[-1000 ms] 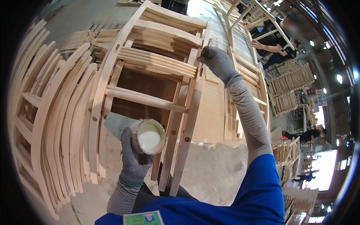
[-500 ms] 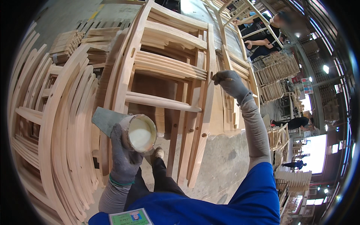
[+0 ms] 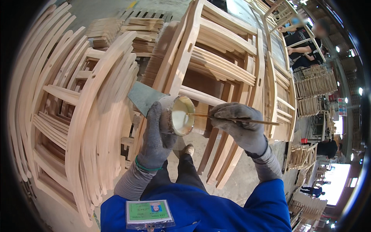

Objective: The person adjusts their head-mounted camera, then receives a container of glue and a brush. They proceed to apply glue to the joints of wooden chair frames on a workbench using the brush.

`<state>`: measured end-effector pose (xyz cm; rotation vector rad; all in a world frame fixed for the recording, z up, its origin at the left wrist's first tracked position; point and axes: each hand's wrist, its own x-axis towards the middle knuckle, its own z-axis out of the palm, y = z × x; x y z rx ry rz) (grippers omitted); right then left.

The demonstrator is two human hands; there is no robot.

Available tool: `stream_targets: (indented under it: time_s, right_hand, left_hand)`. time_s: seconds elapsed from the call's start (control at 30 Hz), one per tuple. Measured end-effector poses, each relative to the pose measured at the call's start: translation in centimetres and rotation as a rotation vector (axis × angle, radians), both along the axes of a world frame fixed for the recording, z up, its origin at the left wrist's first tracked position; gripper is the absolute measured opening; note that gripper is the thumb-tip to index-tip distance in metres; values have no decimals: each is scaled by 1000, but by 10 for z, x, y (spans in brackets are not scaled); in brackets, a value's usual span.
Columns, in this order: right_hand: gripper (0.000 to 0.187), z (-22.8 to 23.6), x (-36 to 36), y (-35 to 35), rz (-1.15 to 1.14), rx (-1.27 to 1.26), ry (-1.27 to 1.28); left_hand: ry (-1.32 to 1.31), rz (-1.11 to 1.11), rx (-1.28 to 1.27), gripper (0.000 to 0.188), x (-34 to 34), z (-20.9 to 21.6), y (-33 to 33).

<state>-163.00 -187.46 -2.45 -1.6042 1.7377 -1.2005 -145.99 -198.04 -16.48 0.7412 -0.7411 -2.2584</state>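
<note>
My gloved left hand [image 3: 154,133] is closed around a round cup [image 3: 166,116] with a crusted rim. White, glue-like liquid [image 3: 180,119] fills part of the cup, which tilts to the right. A flat grey-green plate [image 3: 143,98] sticks out on the cup's left side, by my left fingers; how it is held is hidden. Pinched in my gloved right hand [image 3: 239,125] is a thin stick [image 3: 266,122]. Its far tip reaches inside the cup, at the liquid. Behind both hands lies a stack of wooden chair-back frames [image 3: 184,62] with slats and slots.
More curved wooden frames [image 3: 94,91] stand packed on the left. Piles of wooden parts [image 3: 143,29] lie at the far left. Another ladder-like frame [image 3: 273,92] is beyond my right hand. Co-workers [image 3: 303,44] handle a wooden frame at the far right.
My right hand has come down and left from the chair frames to the cup, bringing the stick's tip inside. The whole view has shifted, so the frames appear farther right.
</note>
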Motion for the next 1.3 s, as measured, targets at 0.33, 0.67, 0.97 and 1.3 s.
stream_targets:
  time_s: [0.33, 0.67, 0.97, 1.3]
  right_hand:
    - [15, -24, 9, -20, -341, 26, -1121]
    - [15, -52, -17, -63, -228, 135, -1153]
    - [20, -42, -101, -150, -515, -213, -441]
    - [20, -72, -115, -176, -491, -188, -248]
  left_hand:
    - [464, -147, 69, 49, 15, 25, -19]
    - [290, -45, 453, 49, 2, 23, -39]
    - [52, 67, 81, 54, 17, 2, -40]
    - [190, 97, 385, 54, 32, 18, -54]
